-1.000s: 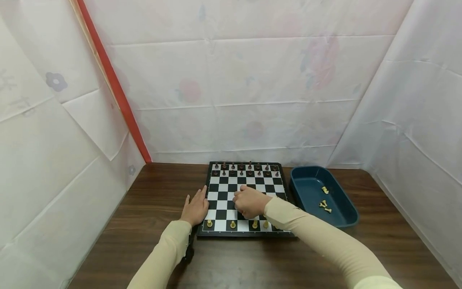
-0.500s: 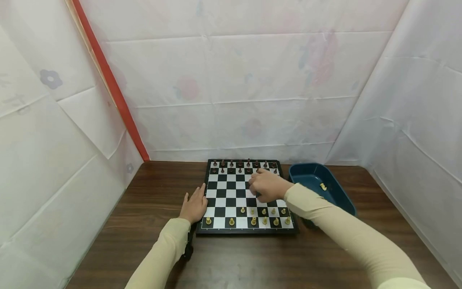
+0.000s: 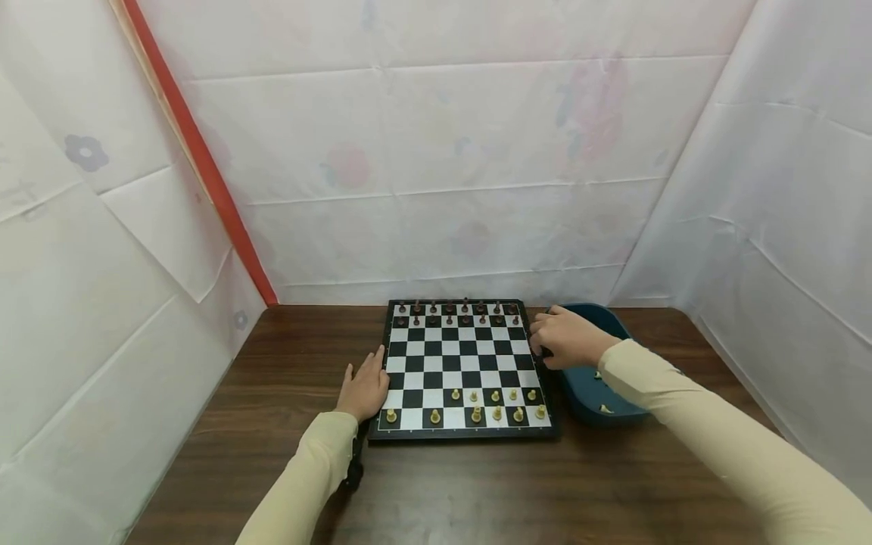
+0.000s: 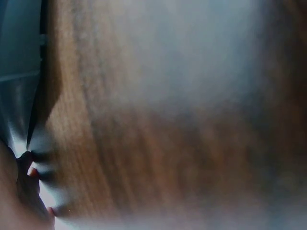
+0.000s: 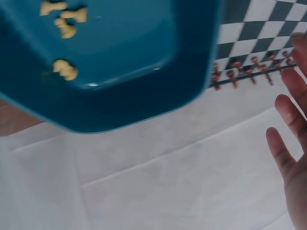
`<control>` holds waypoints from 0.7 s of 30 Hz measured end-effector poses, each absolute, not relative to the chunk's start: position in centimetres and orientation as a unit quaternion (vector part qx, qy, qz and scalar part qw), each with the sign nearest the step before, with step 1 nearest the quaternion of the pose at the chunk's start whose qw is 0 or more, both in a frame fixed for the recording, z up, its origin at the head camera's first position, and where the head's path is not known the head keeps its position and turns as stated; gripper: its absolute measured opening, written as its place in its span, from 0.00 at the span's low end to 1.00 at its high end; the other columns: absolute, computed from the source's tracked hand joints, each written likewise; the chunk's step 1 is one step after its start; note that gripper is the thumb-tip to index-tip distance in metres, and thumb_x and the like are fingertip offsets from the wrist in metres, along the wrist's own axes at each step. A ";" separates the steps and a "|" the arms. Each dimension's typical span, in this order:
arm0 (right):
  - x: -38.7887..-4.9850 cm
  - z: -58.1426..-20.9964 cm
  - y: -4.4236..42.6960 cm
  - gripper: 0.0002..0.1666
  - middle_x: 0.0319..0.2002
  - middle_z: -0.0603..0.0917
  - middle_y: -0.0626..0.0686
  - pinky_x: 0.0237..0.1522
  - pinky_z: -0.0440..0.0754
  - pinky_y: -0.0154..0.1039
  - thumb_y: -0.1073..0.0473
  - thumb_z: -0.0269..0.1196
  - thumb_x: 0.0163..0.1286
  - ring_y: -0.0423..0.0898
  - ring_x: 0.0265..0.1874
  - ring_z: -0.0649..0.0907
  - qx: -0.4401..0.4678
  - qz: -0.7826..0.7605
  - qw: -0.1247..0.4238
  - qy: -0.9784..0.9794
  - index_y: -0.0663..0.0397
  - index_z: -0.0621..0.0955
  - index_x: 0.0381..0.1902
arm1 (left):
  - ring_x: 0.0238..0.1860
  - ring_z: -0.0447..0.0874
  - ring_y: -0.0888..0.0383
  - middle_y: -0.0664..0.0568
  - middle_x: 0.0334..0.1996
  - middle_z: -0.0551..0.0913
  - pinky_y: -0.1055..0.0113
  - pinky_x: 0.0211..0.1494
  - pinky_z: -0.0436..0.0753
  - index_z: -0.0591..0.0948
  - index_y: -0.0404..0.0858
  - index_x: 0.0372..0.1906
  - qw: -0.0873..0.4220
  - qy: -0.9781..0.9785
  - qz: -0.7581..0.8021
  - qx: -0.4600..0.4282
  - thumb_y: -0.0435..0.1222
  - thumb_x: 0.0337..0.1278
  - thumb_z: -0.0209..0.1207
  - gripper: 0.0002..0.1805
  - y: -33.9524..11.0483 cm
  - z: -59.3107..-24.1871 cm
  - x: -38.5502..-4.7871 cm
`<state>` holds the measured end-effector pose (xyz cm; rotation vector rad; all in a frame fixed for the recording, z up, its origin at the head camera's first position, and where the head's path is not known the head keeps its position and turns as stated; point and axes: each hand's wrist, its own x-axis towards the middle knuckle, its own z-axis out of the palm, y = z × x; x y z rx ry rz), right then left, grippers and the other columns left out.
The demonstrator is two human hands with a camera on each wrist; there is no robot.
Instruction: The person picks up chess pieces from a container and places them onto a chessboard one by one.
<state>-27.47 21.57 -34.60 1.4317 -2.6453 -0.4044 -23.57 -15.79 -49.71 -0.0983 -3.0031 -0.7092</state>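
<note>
Black and white checks cover a square, dark-framed chessboard (image 3: 450,363) on the brown wood-grain desk (image 3: 443,492), with small reddish-brown chess pieces (image 3: 465,308) in two rows toward twelve o'clock and small pale-yellow chess pieces (image 3: 476,415) toward six. At the board's eight o'clock edge rests the left hand (image 3: 363,386), its grip slack, fingers outstretched, holding nothing. Toward three o'clock sits a deep blue-green tray (image 3: 586,386); between it and the board hovers the right hand (image 3: 565,337), its grip loosely spread, nothing visible in it. Loose pale-yellow pieces (image 5: 64,70) lie tipped over inside the tray.
</note>
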 end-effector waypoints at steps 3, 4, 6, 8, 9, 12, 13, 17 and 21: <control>-27.3 -34.9 22.9 0.04 0.28 0.79 0.40 0.36 0.70 0.44 0.57 0.71 0.50 0.43 0.31 0.75 0.464 -0.132 0.050 -0.874 0.42 0.85 0.24 | 0.72 0.52 0.46 0.41 0.71 0.59 0.40 0.70 0.42 0.53 0.34 0.74 0.025 -0.973 -0.229 -0.032 0.39 0.71 0.33 0.30 -16.0 -49.8 -23.5; -27.3 -35.1 23.2 0.04 0.28 0.79 0.40 0.36 0.71 0.44 0.57 0.71 0.50 0.43 0.30 0.75 0.463 -0.128 0.049 -0.876 0.42 0.85 0.24 | 0.72 0.52 0.45 0.40 0.71 0.59 0.40 0.70 0.42 0.53 0.33 0.74 0.024 -0.973 -0.229 -0.032 0.39 0.71 0.33 0.30 -16.1 -49.8 -23.4; -27.1 -35.4 23.8 0.04 0.27 0.78 0.40 0.36 0.71 0.44 0.57 0.71 0.51 0.43 0.29 0.74 0.460 -0.120 0.045 -0.879 0.42 0.85 0.24 | 0.72 0.52 0.45 0.41 0.71 0.59 0.40 0.70 0.41 0.52 0.34 0.74 0.020 -0.974 -0.226 -0.029 0.40 0.71 0.33 0.30 -16.3 -49.8 -23.4; -26.8 -35.7 24.7 0.04 0.27 0.79 0.40 0.35 0.70 0.43 0.58 0.71 0.51 0.43 0.29 0.73 0.458 -0.108 0.043 -0.881 0.42 0.85 0.25 | 0.72 0.52 0.45 0.40 0.71 0.59 0.40 0.70 0.41 0.52 0.34 0.74 0.017 -0.974 -0.226 -0.028 0.40 0.71 0.33 0.30 -16.3 -49.8 -23.4; -26.7 -35.8 25.1 0.04 0.27 0.79 0.40 0.34 0.70 0.43 0.58 0.72 0.51 0.42 0.29 0.73 0.458 -0.105 0.042 -0.882 0.43 0.85 0.25 | 0.72 0.52 0.45 0.40 0.71 0.58 0.40 0.70 0.41 0.52 0.34 0.74 0.016 -0.974 -0.226 -0.027 0.40 0.71 0.33 0.30 -16.2 -49.8 -23.4; -26.4 -36.5 26.3 0.05 0.28 0.79 0.40 0.33 0.70 0.42 0.58 0.72 0.50 0.42 0.29 0.74 0.463 -0.101 0.041 -0.880 0.43 0.86 0.26 | 0.72 0.52 0.44 0.40 0.71 0.58 0.39 0.70 0.42 0.52 0.33 0.74 0.014 -0.974 -0.223 -0.027 0.39 0.71 0.33 0.30 -16.2 -49.6 -23.5; -26.3 -36.7 26.6 0.06 0.28 0.80 0.40 0.32 0.70 0.41 0.58 0.73 0.50 0.42 0.30 0.75 0.465 -0.100 0.040 -0.879 0.43 0.86 0.27 | 0.72 0.52 0.44 0.39 0.71 0.59 0.39 0.70 0.42 0.52 0.33 0.74 0.014 -0.974 -0.223 -0.026 0.39 0.71 0.33 0.30 -16.2 -49.6 -23.4; -25.9 -37.5 27.9 0.07 0.28 0.80 0.41 0.32 0.70 0.42 0.59 0.73 0.48 0.42 0.29 0.74 0.468 -0.094 0.029 -0.878 0.43 0.85 0.26 | 0.72 0.52 0.44 0.39 0.71 0.59 0.39 0.70 0.42 0.52 0.33 0.74 0.016 -0.976 -0.217 -0.026 0.39 0.71 0.32 0.30 -16.3 -49.5 -23.3; -25.4 -38.4 28.8 0.09 0.27 0.79 0.40 0.31 0.72 0.42 0.61 0.75 0.46 0.41 0.29 0.74 0.472 -0.100 0.014 -0.876 0.43 0.84 0.23 | 0.72 0.52 0.44 0.39 0.71 0.59 0.39 0.70 0.42 0.52 0.33 0.74 0.017 -0.976 -0.217 -0.028 0.39 0.71 0.33 0.30 -16.3 -49.5 -23.3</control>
